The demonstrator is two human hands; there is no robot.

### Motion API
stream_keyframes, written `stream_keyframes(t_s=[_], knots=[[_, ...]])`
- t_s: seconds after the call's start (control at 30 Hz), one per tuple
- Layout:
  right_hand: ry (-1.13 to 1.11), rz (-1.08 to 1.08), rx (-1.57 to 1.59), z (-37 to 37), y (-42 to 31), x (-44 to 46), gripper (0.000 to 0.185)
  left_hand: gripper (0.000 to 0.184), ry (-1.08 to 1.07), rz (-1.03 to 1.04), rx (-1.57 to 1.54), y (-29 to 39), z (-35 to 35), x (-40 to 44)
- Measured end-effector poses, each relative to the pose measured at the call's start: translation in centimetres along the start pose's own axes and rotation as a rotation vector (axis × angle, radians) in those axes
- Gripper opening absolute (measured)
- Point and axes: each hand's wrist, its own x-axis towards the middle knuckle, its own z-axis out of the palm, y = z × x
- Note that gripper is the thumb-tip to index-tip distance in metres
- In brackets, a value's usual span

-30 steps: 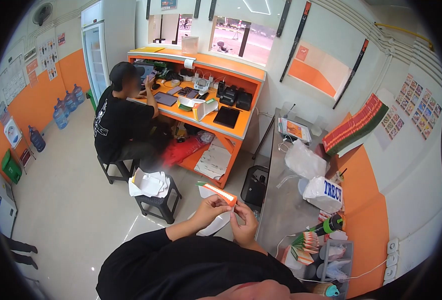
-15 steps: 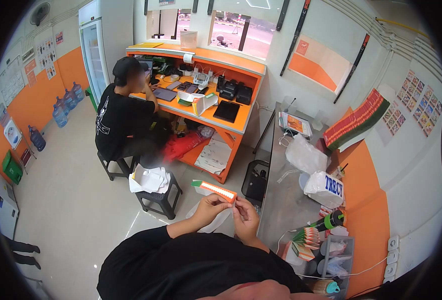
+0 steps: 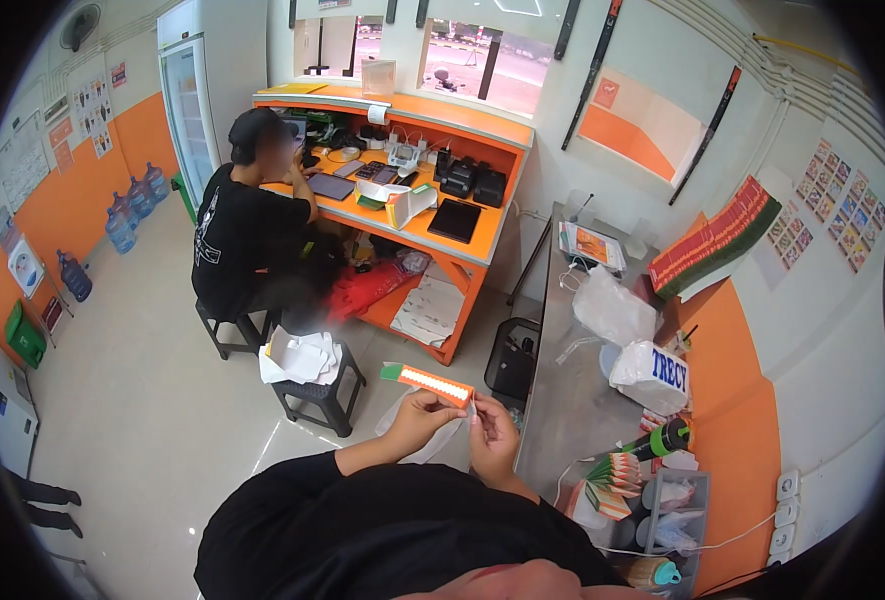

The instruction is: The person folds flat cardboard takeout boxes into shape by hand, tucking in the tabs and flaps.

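Observation:
Above my lap I hold a small paper food box [image 3: 433,383], orange with a white patterned strip and a green end. It looks partly folded. My left hand [image 3: 415,420] pinches its lower edge near the middle. The fingers of my right hand [image 3: 493,436] close on the right end, thumb up against the corner. Some pale sheet or bag shows below my hands, partly hidden by my wrists. A black stool [image 3: 328,402] in front bears white and yellow-green opened boxes [image 3: 303,358].
A co-worker in black [image 3: 248,220] sits at an orange counter [image 3: 498,245]. To my right runs a metal table [image 3: 553,400] with plastic bags [image 3: 613,305], a TRECY pack [image 3: 653,380], a black-green bottle [image 3: 658,440], folded boxes [image 3: 613,480] and a grey basket [image 3: 698,490].
The box has turned slightly, so its strip tilts a little differently. My right fingers have shifted slightly at its right end; both hands keep hold.

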Motion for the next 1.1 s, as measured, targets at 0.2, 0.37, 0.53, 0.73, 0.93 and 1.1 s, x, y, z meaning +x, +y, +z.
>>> stream_keyframes(t_s=[0.2,0.37,0.53,0.73,0.93,1.1], knots=[[-0.016,0.046,0.086,-0.2,0.5,0.1,0.021,0.014,-0.009,0.013,-0.001,-0.3,-0.3,0.1],[-0.035,0.071,0.18,-0.7,0.4,0.4,0.018,0.011,-0.026,0.025,-0.034,-0.1,-0.3,0.0],[-0.041,0.047,0.133,-0.7,-0.1,0.7,0.016,0.01,-0.033,0.039,-0.055,-0.1,-0.4,0.1],[-0.071,0.06,0.099,-1.1,0.0,0.8,0.015,0.013,-0.024,0.03,-0.037,0.1,-0.4,-0.1],[-0.082,0.084,0.1,-1.0,-0.2,0.9,0.015,0.012,-0.015,-0.017,0.076,0.0,-0.9,0.0],[-0.071,0.042,0.06,-1.0,-0.3,0.9,0.015,0.009,-0.014,-0.028,0.036,0.2,-0.8,0.0]])
